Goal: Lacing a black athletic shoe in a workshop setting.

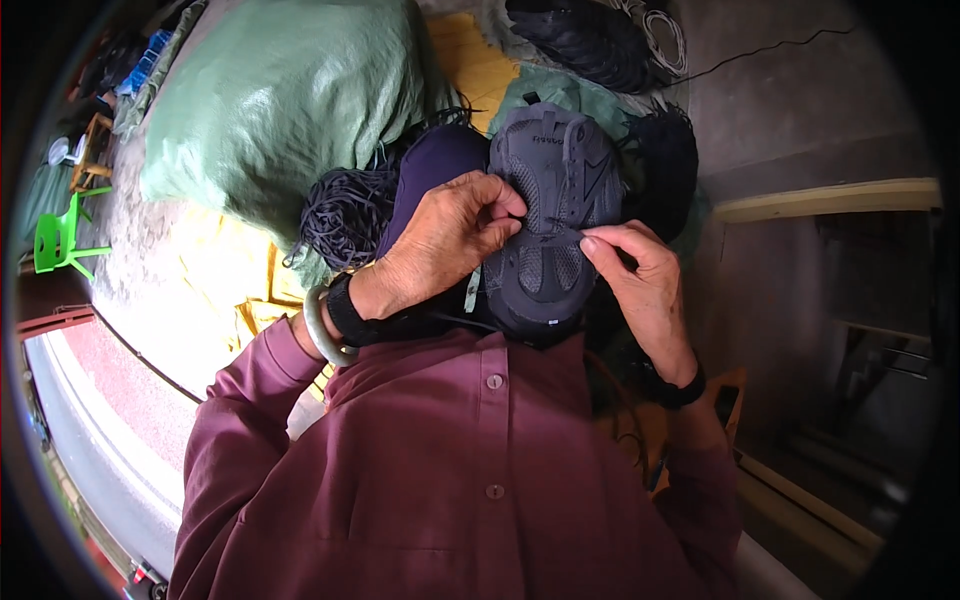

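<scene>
A dark grey shoe upper (545,215) with mesh panels lies in front of my chest, its rounded toe toward me. At its left edge, my left hand (455,225) pinches with thumb and forefinger; the exact spot between the fingertips is hidden. My right hand (638,275) pinches the upper's right edge with thumb and forefinger, the other fingers curled loosely. Left of the upper, dark purple cloth (432,175) covers my leg. A tangled bundle of black laces (350,217) sits beside that cloth.
A big green woven sack (290,110) bulges at the upper left. Dark stacked pieces (580,42) lie at the top, near a coil of pale cord (664,45). A small green chair (62,235) stands far left. Yellow sheeting (250,285) covers floor on my left.
</scene>
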The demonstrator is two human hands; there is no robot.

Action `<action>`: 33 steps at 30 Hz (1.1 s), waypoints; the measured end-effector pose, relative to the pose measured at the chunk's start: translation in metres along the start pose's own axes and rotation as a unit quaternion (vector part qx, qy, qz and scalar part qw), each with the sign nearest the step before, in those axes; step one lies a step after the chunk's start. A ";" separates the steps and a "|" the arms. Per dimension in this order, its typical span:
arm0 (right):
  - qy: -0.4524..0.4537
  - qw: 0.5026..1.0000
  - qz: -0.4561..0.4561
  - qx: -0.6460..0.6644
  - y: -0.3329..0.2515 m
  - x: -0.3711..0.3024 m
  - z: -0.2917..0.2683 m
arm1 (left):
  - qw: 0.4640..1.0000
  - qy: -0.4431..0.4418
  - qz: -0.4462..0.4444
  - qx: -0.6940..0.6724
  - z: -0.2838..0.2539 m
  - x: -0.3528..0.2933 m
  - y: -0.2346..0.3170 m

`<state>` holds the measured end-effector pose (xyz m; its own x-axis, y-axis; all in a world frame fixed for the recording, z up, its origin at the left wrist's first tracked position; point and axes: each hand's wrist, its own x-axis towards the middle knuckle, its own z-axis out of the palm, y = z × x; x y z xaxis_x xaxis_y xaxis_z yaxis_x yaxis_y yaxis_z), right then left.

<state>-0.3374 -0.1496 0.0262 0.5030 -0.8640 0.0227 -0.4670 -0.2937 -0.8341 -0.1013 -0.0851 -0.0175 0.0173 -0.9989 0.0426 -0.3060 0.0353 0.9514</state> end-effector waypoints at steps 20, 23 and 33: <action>0.085 0.988 -0.077 -0.100 0.008 0.006 0.027 | 0.996 0.068 -0.046 -0.031 0.027 0.007 -0.007; 0.079 0.984 -0.089 -0.134 0.007 0.007 0.027 | 0.994 0.078 -0.045 -0.055 0.028 0.006 -0.008; 0.038 0.997 -0.047 -0.058 0.010 0.011 0.027 | 0.993 0.087 -0.043 -0.069 0.033 0.010 -0.009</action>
<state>-0.3168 -0.1510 0.0034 0.4933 -0.8581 0.1428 -0.5034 -0.4155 -0.7576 -0.1298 -0.0961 -0.0358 0.2056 -0.9786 0.0002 -0.1627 -0.0339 0.9861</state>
